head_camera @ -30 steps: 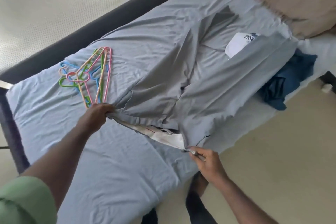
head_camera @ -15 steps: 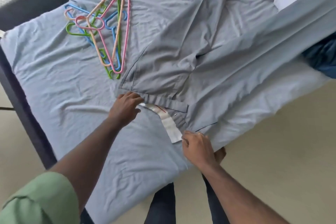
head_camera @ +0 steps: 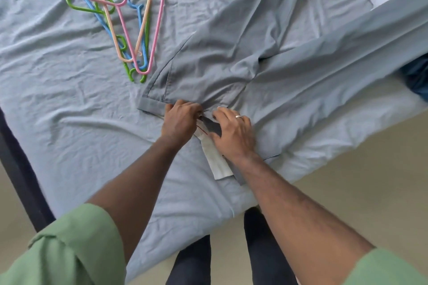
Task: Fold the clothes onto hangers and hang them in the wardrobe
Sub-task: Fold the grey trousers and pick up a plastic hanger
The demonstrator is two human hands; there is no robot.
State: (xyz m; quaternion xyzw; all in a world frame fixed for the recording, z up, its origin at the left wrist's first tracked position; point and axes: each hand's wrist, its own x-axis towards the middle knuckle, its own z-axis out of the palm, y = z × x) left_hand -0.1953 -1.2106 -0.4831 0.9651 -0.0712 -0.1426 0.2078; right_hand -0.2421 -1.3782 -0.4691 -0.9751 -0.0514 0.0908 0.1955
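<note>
A bed covered with a wrinkled pale blue-grey sheet (head_camera: 69,122) carries everything here, its dark frame (head_camera: 20,180) showing along the left edge and beige floor (head_camera: 347,203) beyond its near corner. On the sheet lies a pair of grey trousers (head_camera: 231,58), waistband toward the near edge and legs spread away to the right. Just beside the trousers, upper left, sits a loose pile of thin plastic hangers (head_camera: 129,18) in pink, blue, green and peach. A dark blue garment (head_camera: 416,76) lies at the right edge.
</note>
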